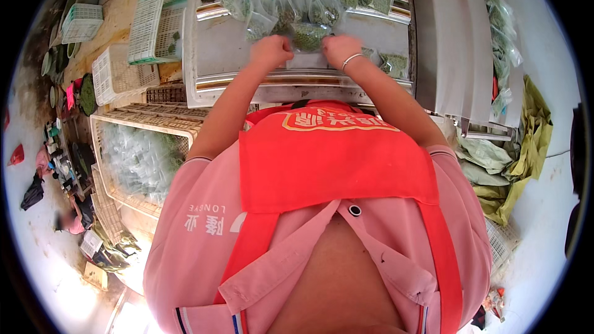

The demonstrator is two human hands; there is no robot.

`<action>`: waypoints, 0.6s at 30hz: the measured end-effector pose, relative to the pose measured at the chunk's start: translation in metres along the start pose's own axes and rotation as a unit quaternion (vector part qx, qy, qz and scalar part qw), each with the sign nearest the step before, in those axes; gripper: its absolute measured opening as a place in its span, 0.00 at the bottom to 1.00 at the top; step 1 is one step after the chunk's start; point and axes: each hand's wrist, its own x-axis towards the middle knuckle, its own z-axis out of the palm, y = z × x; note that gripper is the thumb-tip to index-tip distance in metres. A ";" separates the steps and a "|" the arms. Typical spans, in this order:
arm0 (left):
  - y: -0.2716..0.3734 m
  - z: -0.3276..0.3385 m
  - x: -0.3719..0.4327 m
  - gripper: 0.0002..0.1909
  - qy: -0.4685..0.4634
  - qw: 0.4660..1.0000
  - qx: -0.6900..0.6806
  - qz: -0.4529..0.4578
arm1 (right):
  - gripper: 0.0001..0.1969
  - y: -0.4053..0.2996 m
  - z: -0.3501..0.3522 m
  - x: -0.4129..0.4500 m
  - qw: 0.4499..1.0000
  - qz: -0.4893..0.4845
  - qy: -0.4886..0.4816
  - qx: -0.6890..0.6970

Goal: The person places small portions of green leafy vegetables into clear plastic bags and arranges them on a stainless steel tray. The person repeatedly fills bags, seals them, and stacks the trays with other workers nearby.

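A clear plastic bag of small green grains (310, 38) lies on the metal bed (222, 51) of what looks like a vacuum sealing machine. At its left near edge, my left hand (271, 51) is closed with the fingers curled in, pinching the plastic. My right hand (342, 50), slightly blurred, grips the opposite edge. The bag's near end reaches toward the front sealing bar (222, 82). Just beyond my hands, several filled bags (325, 11) overlap across the far sealing bar (209, 11). Another filled bag (394, 64) rests near the bed's right front corner.
A raised stainless lid or panel (457, 41) borders the bed's right side, with more filled bags (501, 46) beyond it. To the left stand plastic baskets (144, 28) and a crate (100, 148) heaped with bags. A person (76, 222) is at the far left.
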 end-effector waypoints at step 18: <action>-0.051 -0.021 -0.037 0.15 -0.006 0.947 -0.320 0.008 | 0.08 -0.082 -0.004 0.042 0.823 0.043 0.016 0.567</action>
